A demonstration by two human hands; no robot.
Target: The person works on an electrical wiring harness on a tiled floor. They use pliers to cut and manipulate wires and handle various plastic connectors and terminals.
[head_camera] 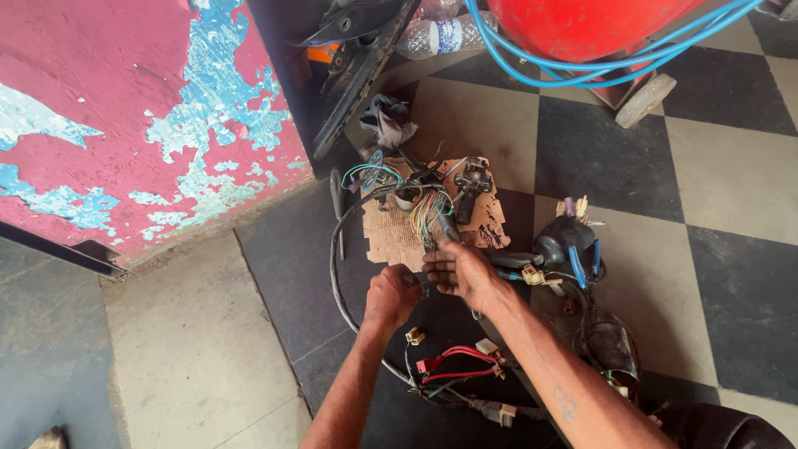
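Here, both hands clamp a black cable of a tangled multicoloured wiring harness (432,212) on a checkered black-and-beige tiled floor (731,166): left hand (391,295) fisted, right hand (461,270) pinching, beside torn brown cardboard (395,237).

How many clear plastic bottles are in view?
1: a clear plastic bottle lies on the floor at the top, beside the red tank. Others may be hidden behind it.
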